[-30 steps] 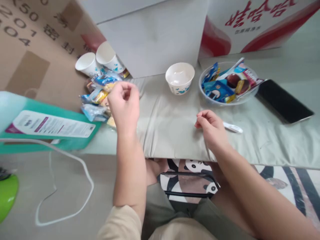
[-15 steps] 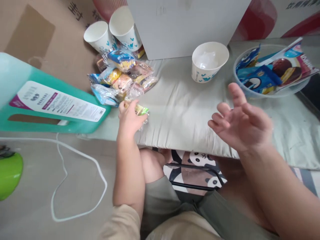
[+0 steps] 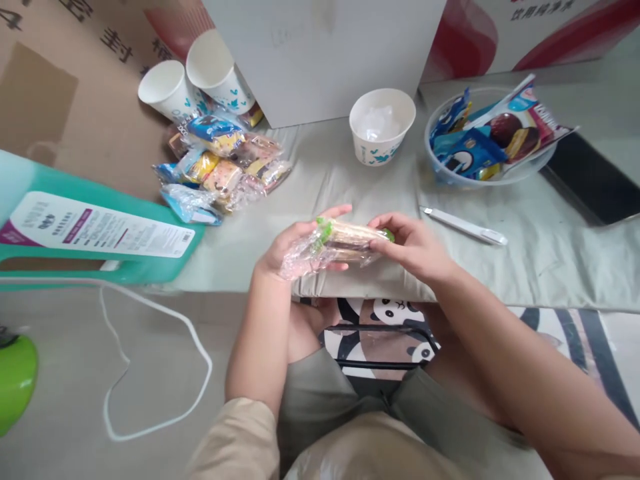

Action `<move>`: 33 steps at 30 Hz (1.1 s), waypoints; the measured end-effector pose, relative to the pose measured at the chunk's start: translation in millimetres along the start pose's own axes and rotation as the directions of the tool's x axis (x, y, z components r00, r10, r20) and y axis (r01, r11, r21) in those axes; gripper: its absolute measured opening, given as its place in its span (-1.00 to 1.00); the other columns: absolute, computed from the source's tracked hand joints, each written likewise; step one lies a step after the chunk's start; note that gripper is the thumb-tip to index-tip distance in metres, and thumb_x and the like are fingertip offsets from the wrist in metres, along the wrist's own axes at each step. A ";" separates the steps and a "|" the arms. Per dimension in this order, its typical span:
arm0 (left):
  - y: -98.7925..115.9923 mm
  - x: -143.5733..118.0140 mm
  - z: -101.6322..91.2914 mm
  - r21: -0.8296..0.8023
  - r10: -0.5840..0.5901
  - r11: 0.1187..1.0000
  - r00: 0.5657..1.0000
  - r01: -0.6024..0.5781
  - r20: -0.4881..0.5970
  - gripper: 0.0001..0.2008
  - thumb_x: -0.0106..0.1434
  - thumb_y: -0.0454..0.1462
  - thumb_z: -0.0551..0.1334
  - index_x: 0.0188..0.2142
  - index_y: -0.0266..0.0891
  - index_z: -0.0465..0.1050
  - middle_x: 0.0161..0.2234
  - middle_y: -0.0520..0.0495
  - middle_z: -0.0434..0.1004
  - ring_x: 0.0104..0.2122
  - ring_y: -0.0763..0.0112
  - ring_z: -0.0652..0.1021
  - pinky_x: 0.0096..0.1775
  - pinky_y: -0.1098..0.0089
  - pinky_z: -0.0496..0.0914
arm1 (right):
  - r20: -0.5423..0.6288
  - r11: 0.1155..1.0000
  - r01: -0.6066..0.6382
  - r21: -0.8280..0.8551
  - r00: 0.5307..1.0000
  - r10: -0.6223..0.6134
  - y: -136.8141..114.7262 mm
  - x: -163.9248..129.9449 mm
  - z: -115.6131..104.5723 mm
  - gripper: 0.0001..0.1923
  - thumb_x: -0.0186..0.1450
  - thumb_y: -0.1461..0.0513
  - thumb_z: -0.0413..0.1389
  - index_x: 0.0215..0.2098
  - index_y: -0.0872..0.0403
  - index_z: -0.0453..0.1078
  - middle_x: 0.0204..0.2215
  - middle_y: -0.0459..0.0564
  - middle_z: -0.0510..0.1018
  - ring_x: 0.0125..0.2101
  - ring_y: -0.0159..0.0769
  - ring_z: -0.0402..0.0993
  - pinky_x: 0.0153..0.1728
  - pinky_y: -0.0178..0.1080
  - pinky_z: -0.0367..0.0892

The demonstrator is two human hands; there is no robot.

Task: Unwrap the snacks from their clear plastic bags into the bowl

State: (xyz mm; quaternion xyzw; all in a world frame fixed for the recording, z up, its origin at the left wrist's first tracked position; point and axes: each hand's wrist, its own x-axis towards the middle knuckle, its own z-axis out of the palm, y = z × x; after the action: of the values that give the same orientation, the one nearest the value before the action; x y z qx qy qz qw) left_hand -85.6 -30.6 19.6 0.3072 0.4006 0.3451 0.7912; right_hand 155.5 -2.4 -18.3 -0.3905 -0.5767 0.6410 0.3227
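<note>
Between my two hands is a snack in a clear, crinkled wrapper [image 3: 345,235] with green ends, held just above the front edge of the padded surface. My left hand [image 3: 289,248] is wrapped round its left end, the loose plastic bunching over the palm. At the other end, my right hand [image 3: 413,245] pinches the wrapper between thumb and fingers. A white box cutter [image 3: 465,225] lies to the right of my right hand. Beyond my hands stands a paper cup [image 3: 377,143] with clear plastic inside.
At the left lies a pile of wrapped snacks [image 3: 220,177] before two paper cups [image 3: 165,90], beside a green jug [image 3: 145,207]. To the right are a clear bowl [image 3: 445,175] of snack packets and a black phone [image 3: 595,177]. A white cable [image 3: 200,347] loops on the floor.
My left hand has lifted the wrapped snack from near the pile and brought it right. My right hand has come inward and closed on its other end. The view has shifted, uncovering the box cutter.
</note>
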 end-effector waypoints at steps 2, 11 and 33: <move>-2.5 10.6 -2.9 0.037 0.035 0.999 0.997 -0.032 -0.062 -0.36 0.18 0.14 0.18 0.13 -0.14 0.45 -0.06 -0.23 0.65 -0.12 0.01 0.67 -0.19 0.06 0.59 | -0.150 0.995 -0.096 -0.018 0.984 0.093 -3.3 -1.4 -2.2 -0.60 0.16 -0.05 0.31 -0.23 0.05 0.41 -0.34 -0.07 0.49 -0.42 -0.37 0.37 -0.41 -0.27 0.33; -35.4 65.7 0.3 0.322 0.530 0.847 0.703 -0.423 -0.474 -0.56 -0.01 0.01 0.51 -0.26 -0.22 0.55 -0.27 -0.09 0.67 -0.23 0.32 0.65 -0.17 0.36 0.53 | -0.362 0.989 -0.124 -0.080 0.928 0.087 5.5 -6.9 1.7 -0.66 0.18 0.01 0.26 -0.24 0.00 0.31 -0.32 -0.09 0.48 -0.45 -0.38 0.34 -0.47 -0.31 0.28; -36.1 75.4 11.9 0.609 0.742 0.638 0.586 -0.471 -0.325 -0.60 0.20 0.02 0.38 -0.07 -0.14 0.54 -0.09 -0.20 0.69 0.11 0.11 0.59 0.17 0.08 0.43 | -0.360 0.935 -0.188 -0.300 0.930 0.071 12.4 0.4 12.8 -0.56 0.23 -0.01 0.19 0.00 0.01 0.33 -0.28 -0.06 0.51 -0.47 -0.34 0.41 -0.45 -0.25 0.28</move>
State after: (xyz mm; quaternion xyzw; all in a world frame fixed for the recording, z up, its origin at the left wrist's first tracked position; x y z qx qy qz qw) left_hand -31.4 5.9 -33.9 0.4936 0.5438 0.5690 0.3699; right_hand 144.6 -9.8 -30.3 -0.5824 -0.5829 0.4776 0.3049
